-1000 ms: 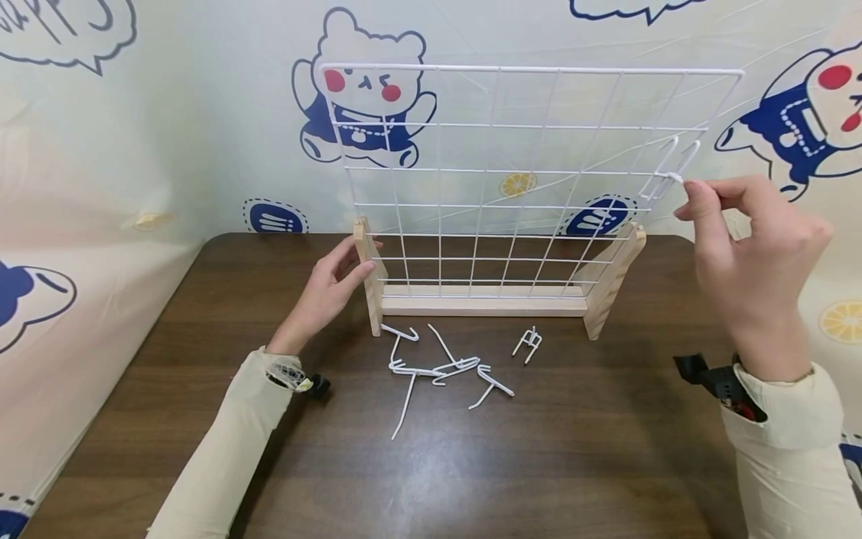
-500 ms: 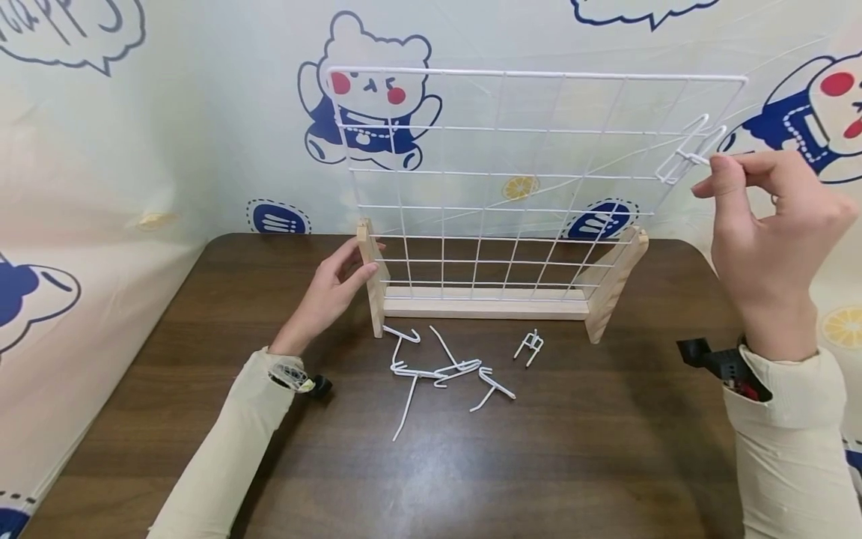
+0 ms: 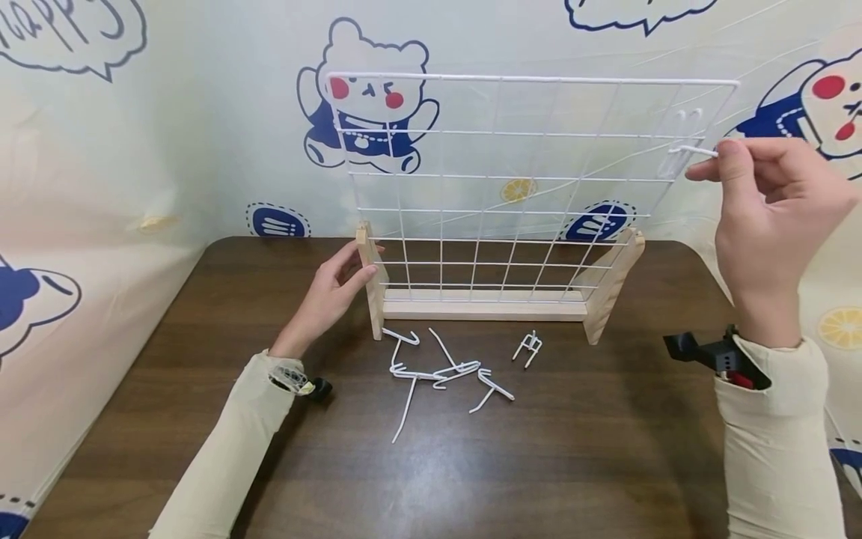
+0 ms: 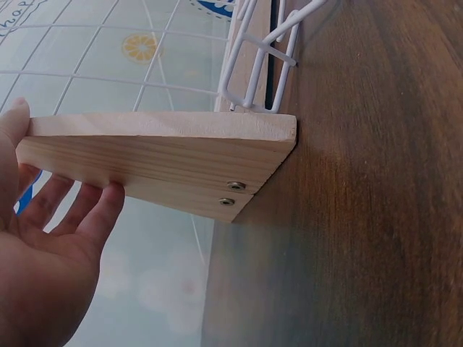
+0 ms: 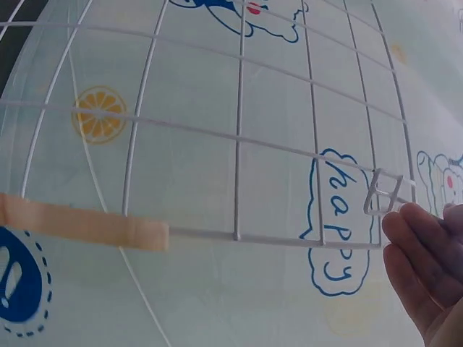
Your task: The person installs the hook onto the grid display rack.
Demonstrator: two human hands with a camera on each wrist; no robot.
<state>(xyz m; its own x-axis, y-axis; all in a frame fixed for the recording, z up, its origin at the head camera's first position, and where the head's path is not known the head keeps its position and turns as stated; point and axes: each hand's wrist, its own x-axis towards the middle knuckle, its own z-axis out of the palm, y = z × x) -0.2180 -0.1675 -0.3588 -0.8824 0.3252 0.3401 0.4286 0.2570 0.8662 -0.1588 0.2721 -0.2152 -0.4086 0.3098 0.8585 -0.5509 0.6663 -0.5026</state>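
Pale printed sheeting hangs behind a dark wood-grained table, where a white wire grid rises from a wooden stand. At its left end, the person's left hand grips the left upright, the thumb on the near edge and the fingertips against the outer face. The right hand pinches the prong of a white wire hook between thumb and finger, holding it up by the grid's right edge, near the top corner. White wire against a pale background makes it hard to tell whether the hook's bent ends sit over a grid wire or only overlap it in the view. If they are not caught, letting go would likely drop the hook onto the table. A hard push up there could tip or twist the grid — the left hand braces only the far end, and the right upright is unheld. Several loose hooks lie crossed before the stand, and a small hook sits apart from them; were the stand to slide forward, it could snag the nearest — or scatter the lot.
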